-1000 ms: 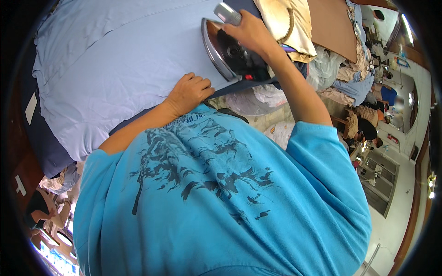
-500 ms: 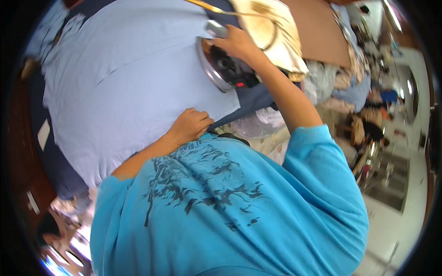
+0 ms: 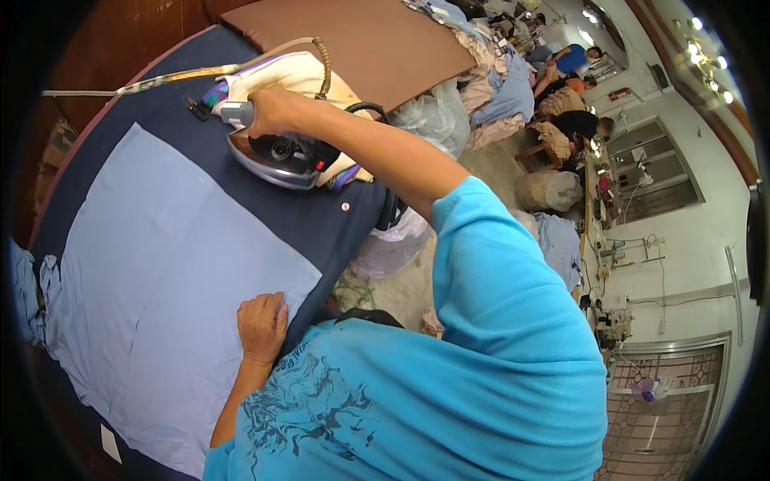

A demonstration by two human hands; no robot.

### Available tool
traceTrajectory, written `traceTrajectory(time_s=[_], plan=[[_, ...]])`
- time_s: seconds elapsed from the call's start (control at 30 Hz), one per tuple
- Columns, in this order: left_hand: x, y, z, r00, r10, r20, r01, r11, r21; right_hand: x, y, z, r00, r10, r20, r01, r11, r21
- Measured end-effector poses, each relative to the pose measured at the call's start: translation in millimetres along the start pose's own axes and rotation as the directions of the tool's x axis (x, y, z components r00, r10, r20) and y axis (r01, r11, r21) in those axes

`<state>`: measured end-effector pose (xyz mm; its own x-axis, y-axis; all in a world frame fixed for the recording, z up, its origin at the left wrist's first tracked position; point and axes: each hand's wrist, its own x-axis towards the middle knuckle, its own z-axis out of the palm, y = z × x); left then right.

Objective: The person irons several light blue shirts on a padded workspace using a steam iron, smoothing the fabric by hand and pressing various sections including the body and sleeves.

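My right hand (image 3: 269, 112) is wrapped round the handle of a steam iron (image 3: 281, 156). The iron has a black body, a shiny metal soleplate and a small red light, and sits tilted at the edge of a folded cream cloth (image 3: 341, 90). Spread over the dark blue ironing table (image 3: 216, 156) lies a light blue piece of fabric (image 3: 168, 264), mostly smooth with a few creases. On its near right corner rests my left hand (image 3: 262, 329), fingers laid on the cloth and a little bent. The iron is apart from this fabric.
A wrapped hose (image 3: 277, 52) runs behind the iron. A brown board (image 3: 361, 40) lies beyond the cream cloth. Clear plastic bags (image 3: 437, 120) and heaped garments (image 3: 505, 88) stand to the right. Several people sit farther off, one in a black shirt (image 3: 577, 124).
The iron, held in my right hand, has gone from the light blue fabric to the cream cloth. My view has turned to the right. My left hand stays on the fabric.
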<state>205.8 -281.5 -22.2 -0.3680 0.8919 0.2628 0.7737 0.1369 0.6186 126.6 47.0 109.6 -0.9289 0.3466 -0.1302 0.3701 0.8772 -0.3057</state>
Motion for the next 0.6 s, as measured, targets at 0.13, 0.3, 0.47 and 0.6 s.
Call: traceTrajectory(time_s=[0.13,0.3,0.47,0.6], plan=[[8.5,-0.9,10.6,0.988,-0.112,0.108,0.088,0.973,0.211,37.4,38.0,-5.3,0.992,0.072,-0.108,-0.083,0.992,-0.098],[11.3,-1.5,16.3,0.949,-0.164,0.27,0.081,0.952,0.295,52.0,48.1,8.9,0.926,0.059,-0.373,-0.094,0.993,-0.075],[14.5,-7.1,15.9,0.96,-0.165,0.228,0.1,0.957,0.274,32.8,16.5,46.1,0.707,-0.456,-0.541,0.349,0.89,-0.295],[7.0,-17.1,18.3,0.977,-0.132,0.17,0.074,0.948,0.308,7.0,-12.4,119.0,0.991,-0.065,-0.113,0.077,0.991,0.11]])
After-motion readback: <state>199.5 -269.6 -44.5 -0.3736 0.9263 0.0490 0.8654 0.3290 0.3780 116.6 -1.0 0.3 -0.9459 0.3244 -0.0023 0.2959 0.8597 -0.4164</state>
